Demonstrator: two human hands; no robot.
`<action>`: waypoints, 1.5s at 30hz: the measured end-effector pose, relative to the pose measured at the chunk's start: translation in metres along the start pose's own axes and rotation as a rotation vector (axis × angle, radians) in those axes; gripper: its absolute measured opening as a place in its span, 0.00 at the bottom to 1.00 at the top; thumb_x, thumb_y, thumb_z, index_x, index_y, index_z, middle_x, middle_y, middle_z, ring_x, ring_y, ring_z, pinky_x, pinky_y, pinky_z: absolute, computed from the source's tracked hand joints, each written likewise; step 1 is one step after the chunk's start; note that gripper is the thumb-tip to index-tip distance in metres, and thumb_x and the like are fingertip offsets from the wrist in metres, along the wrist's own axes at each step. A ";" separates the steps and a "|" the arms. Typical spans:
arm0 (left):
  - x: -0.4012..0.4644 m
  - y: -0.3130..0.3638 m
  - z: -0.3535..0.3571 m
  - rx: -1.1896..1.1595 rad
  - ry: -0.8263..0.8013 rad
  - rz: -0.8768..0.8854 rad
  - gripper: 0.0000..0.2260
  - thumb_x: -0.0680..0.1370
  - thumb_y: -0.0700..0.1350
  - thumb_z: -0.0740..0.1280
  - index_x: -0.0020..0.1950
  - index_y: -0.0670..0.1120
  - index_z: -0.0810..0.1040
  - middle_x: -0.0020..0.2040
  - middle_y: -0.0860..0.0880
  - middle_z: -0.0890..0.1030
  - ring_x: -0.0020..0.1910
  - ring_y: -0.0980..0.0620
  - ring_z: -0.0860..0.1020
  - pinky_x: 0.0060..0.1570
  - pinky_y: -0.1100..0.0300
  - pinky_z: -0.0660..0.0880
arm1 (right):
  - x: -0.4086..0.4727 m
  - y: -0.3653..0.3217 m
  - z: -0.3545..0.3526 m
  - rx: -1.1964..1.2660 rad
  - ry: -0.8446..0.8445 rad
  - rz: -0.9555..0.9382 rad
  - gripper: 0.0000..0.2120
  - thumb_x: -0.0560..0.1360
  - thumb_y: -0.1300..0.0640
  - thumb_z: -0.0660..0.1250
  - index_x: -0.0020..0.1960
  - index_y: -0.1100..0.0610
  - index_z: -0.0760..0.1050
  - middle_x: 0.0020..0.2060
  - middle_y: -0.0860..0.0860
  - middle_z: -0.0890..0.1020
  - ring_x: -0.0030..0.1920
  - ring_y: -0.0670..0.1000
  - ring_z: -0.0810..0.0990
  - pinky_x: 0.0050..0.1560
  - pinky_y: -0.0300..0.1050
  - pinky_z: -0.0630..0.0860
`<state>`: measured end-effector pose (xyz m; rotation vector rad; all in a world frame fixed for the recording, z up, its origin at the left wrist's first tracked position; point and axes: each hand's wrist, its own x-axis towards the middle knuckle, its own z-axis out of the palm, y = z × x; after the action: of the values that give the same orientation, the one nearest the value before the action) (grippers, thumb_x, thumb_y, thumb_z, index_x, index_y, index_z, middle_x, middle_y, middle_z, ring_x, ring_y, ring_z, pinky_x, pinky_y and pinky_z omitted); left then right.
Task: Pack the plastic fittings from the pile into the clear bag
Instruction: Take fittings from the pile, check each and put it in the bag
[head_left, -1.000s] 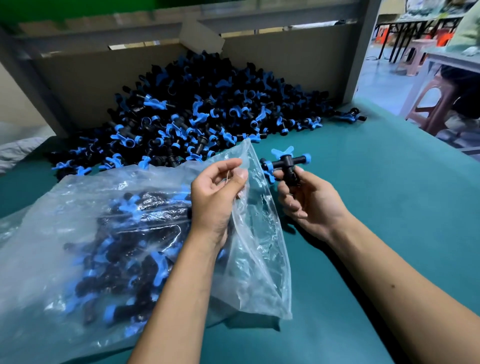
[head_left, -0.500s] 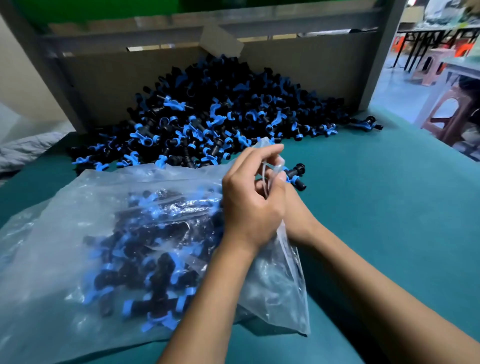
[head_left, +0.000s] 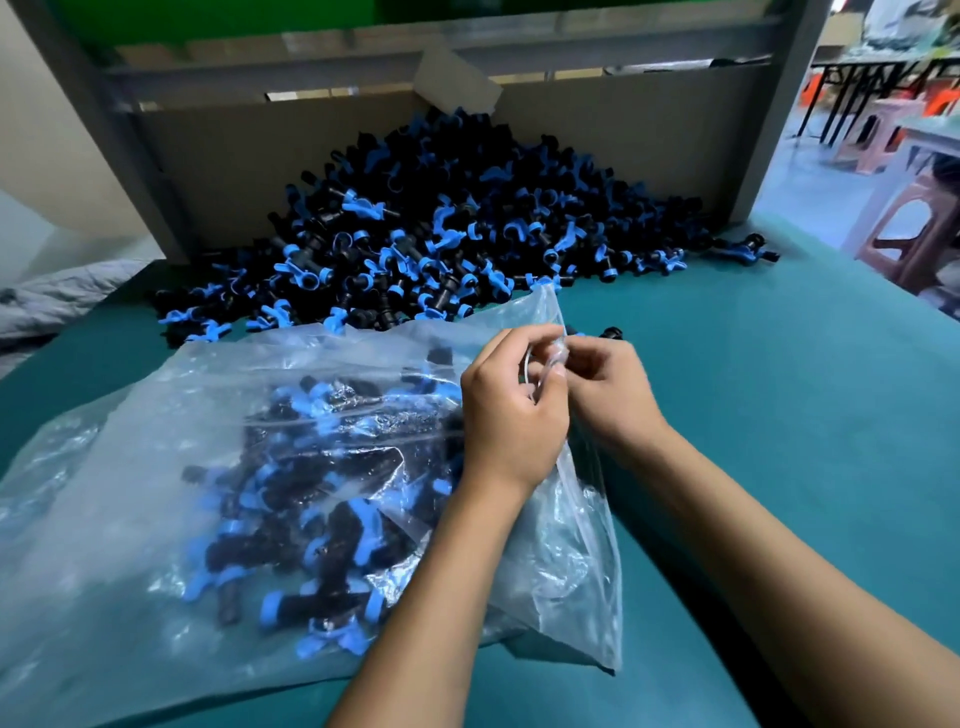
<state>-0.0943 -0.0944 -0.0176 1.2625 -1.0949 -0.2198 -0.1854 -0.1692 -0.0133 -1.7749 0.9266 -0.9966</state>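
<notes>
A large pile of black and blue plastic fittings (head_left: 441, 244) lies against a cardboard wall at the back of the green table (head_left: 779, 415). A clear bag (head_left: 208, 415), part full of the same fittings, lies on its side in front of the pile with its mouth to the right. My left hand (head_left: 511, 410) pinches the upper edge of the bag's mouth. My right hand (head_left: 610, 395) meets it there, fingers curled round a fitting (head_left: 612, 331) of which only a black end and a bit of blue show beyond the knuckles.
One stray fitting (head_left: 748, 252) lies to the right of the pile. The cardboard wall (head_left: 234, 156) and grey metal posts close off the back. A grey cloth (head_left: 62, 296) lies at the far left. Plastic stools (head_left: 919, 228) stand past the table's right edge.
My right hand has carried the fitting left from the open table to the bag's mouth. My left hand has lifted the bag's edge towards it, and the two hands now touch.
</notes>
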 end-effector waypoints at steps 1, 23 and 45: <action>0.000 -0.002 0.001 0.014 -0.014 -0.043 0.12 0.76 0.36 0.68 0.57 0.44 0.84 0.49 0.47 0.84 0.44 0.52 0.81 0.46 0.53 0.82 | 0.001 0.006 -0.007 -0.058 0.088 -0.021 0.10 0.76 0.68 0.65 0.47 0.59 0.84 0.41 0.53 0.86 0.39 0.47 0.80 0.47 0.44 0.78; 0.008 -0.019 -0.014 -0.033 -0.068 -0.490 0.21 0.81 0.33 0.63 0.51 0.60 0.85 0.47 0.49 0.85 0.32 0.55 0.75 0.35 0.55 0.74 | 0.004 0.049 -0.043 0.087 0.435 0.050 0.10 0.81 0.60 0.61 0.46 0.50 0.79 0.38 0.49 0.84 0.36 0.47 0.79 0.40 0.46 0.75; 0.006 -0.018 -0.010 -0.207 -0.198 -0.515 0.05 0.78 0.44 0.75 0.45 0.43 0.86 0.34 0.48 0.81 0.29 0.55 0.75 0.32 0.65 0.74 | -0.011 0.041 -0.042 0.399 -0.018 0.010 0.11 0.79 0.51 0.69 0.47 0.59 0.84 0.33 0.56 0.77 0.31 0.53 0.72 0.38 0.51 0.69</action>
<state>-0.0765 -0.0987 -0.0282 1.3345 -0.8666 -0.8416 -0.2347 -0.1871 -0.0416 -1.4393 0.6684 -1.0725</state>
